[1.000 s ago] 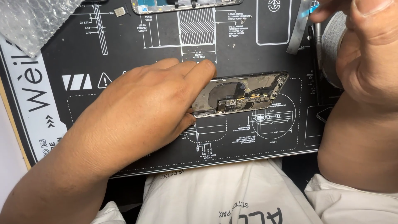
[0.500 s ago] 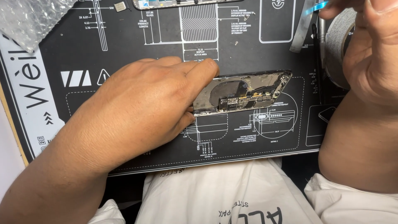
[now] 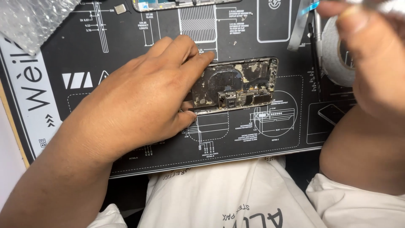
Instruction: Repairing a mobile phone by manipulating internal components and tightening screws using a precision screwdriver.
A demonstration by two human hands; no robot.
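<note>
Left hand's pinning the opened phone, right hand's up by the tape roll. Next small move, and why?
Probably bring the right hand down to the opened phone. The left hand already steadies its left end on the black mat, its insides lie exposed, and the right hand sits raised near the tape roll, away from the phone.
</note>
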